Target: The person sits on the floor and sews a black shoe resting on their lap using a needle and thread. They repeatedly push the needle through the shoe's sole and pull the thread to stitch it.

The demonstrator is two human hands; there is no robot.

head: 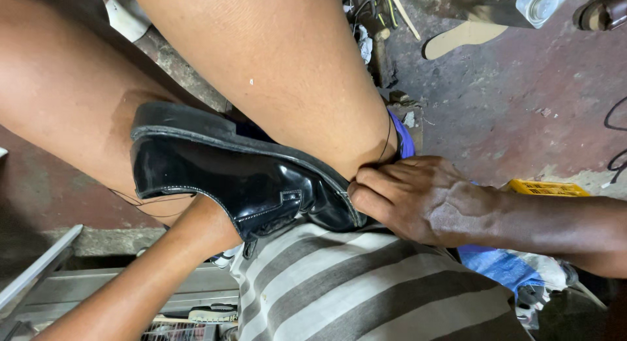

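Stained floor [522,99]; left hand hidden inside black shoe [241,178]; right hand [418,197] pinching rim.

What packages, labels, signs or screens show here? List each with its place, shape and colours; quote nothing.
Yellow box: on the floor at right, beyond the right hand; flat, rectangular, yellow with dark markings, partly hidden.
Clear container: top right corner; round, see-through, no label visible.
No signs or screens in view.
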